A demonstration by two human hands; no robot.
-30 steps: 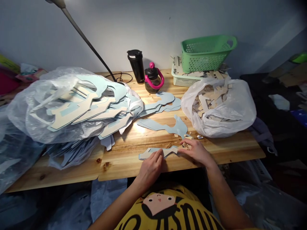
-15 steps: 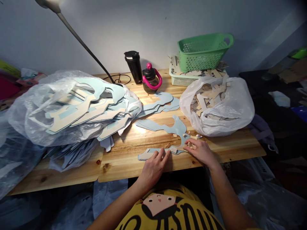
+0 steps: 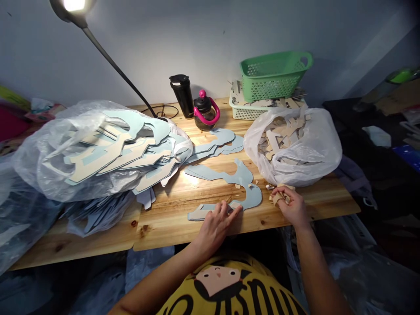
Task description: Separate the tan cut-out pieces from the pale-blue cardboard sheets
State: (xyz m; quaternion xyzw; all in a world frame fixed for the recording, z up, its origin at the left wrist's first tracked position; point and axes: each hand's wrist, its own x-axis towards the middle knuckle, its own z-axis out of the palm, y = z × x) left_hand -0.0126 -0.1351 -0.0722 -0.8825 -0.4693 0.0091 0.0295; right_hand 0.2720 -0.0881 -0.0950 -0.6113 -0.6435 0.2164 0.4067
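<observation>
The right hand is moving away from the light-blue cutout, fingers curling around beige scraps; the left hand, fingers half-spread, is pinning that cutout beneath it, ideally with even pressure.

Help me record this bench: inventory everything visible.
Table: 1, brown, foreground
Lamp: 1, dark, left
Tumbler: 1, black, rear
Jug: 1, black and pink, rear
Baskets: 2, green and pale, rear right
Scrap bag: 1, white, right
Cutout bags: several, clear, left
Loose cutouts: several, blue, centre
Near cutout: 1, blue and beige, front
Scraps: several, beige, centre right
Blurred clutter: uncounted, mixed, edges
Shirt: 1, yellow, bottom
Left hand: 1, on near cutout
Right hand: 1, holding scraps
</observation>
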